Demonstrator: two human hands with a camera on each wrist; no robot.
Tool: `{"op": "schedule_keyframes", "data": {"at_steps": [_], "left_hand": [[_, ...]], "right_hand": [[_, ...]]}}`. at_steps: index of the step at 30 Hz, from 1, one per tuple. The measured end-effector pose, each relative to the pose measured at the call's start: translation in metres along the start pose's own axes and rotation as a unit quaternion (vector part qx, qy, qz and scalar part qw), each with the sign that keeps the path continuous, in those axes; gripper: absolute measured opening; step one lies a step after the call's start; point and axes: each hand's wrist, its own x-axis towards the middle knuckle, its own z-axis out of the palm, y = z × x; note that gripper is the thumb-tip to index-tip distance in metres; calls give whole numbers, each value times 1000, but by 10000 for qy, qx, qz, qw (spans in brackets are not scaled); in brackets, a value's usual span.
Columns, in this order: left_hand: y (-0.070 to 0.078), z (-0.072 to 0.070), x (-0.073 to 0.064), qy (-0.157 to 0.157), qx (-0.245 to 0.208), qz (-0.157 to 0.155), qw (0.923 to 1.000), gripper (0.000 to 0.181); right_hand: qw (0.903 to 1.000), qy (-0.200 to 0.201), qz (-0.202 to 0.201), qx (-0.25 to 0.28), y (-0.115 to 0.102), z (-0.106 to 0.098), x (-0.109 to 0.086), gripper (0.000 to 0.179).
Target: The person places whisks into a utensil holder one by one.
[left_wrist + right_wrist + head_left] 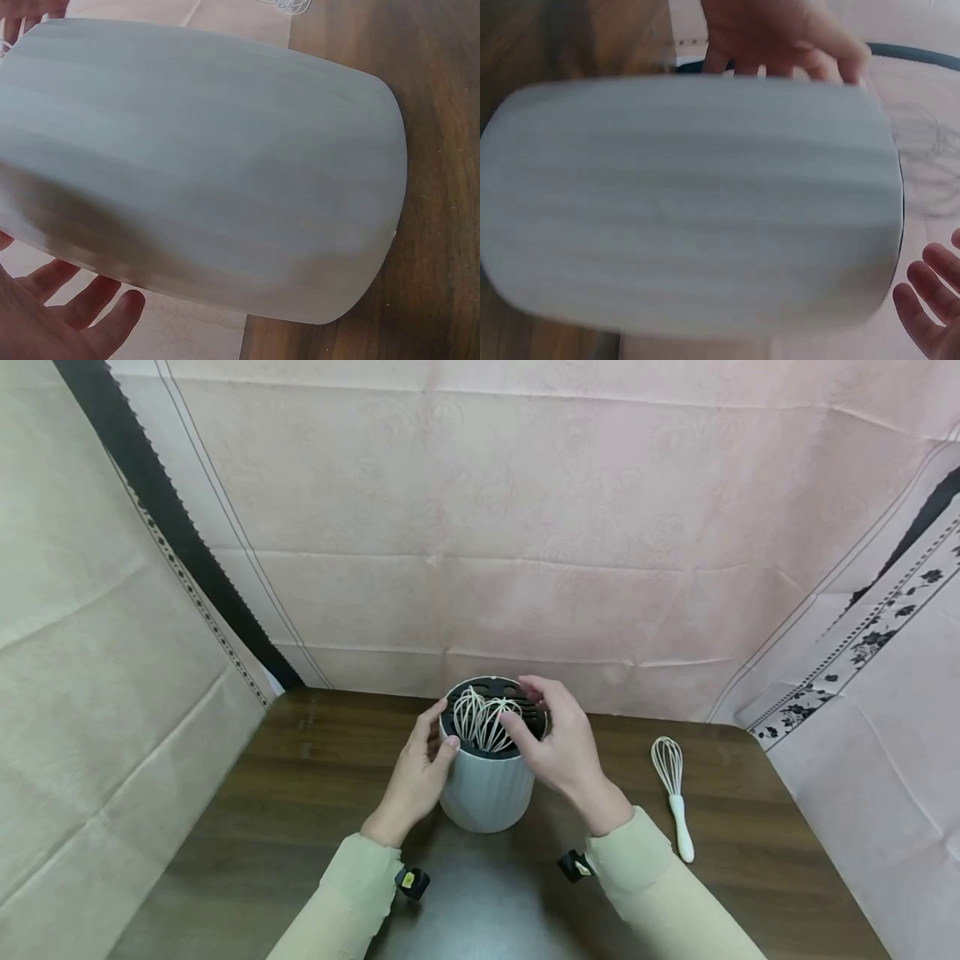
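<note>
Your left hand (417, 770) curves against the left side of the ribbed utensil holder (483, 792), upright on the table (337, 793); whether that grip is firm, you cannot tell. Your right hand (562, 745) is released above the slotted black lid (483, 686), thumb by the wire whisk heads (486, 723) (a white-handled whisk (680, 827) lies to the right).
</note>
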Motion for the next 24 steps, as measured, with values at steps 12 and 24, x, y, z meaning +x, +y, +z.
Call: {"op": "schedule_keyframes", "data": {"at_steps": [12, 24], "left_hand": [[-1, 0, 0, 0, -55, 34, 10000, 54], [-2, 1, 0, -29, -75, -7, 10000, 55]], "right_hand": [[9976, 6, 377, -573, 39, -32, -26, 51], [9829, -311, 1177, -1385, 90, -58, -68, 62]]}}
